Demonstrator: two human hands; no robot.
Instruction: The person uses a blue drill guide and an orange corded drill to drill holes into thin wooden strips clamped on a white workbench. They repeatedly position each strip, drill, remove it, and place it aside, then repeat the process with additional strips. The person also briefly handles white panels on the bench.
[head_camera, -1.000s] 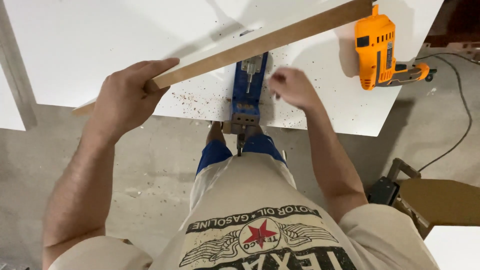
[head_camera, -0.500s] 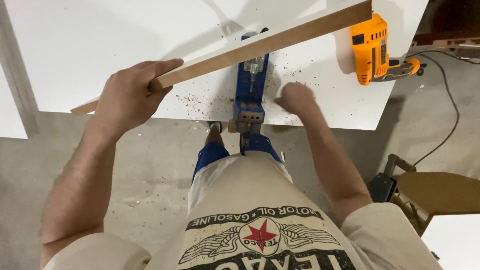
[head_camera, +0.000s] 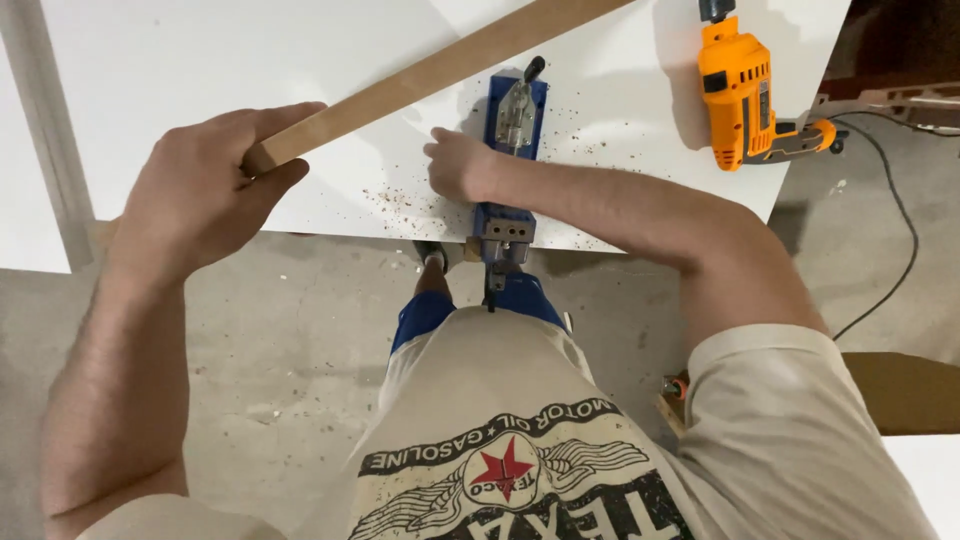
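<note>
Wood strip (head_camera: 440, 68): we see it slanting across the white surface (head_camera: 200, 60).
Left hand (head_camera: 205, 190): clamped on the strip's near end.
Right hand (head_camera: 458, 165): fingers curled (grip unclear), touching the blue pocket-hole jig (head_camera: 510, 160).
Orange drill (head_camera: 740, 90): lying well apart, right.

Left hand (head_camera: 205, 190) clenched, right hand (head_camera: 458, 163) perhaps curled

Blue jig (head_camera: 510, 160), orange drill (head_camera: 742, 95)

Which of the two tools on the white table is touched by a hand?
The blue jig: the right hand rests against it. The orange drill lies apart, untouched.
</note>
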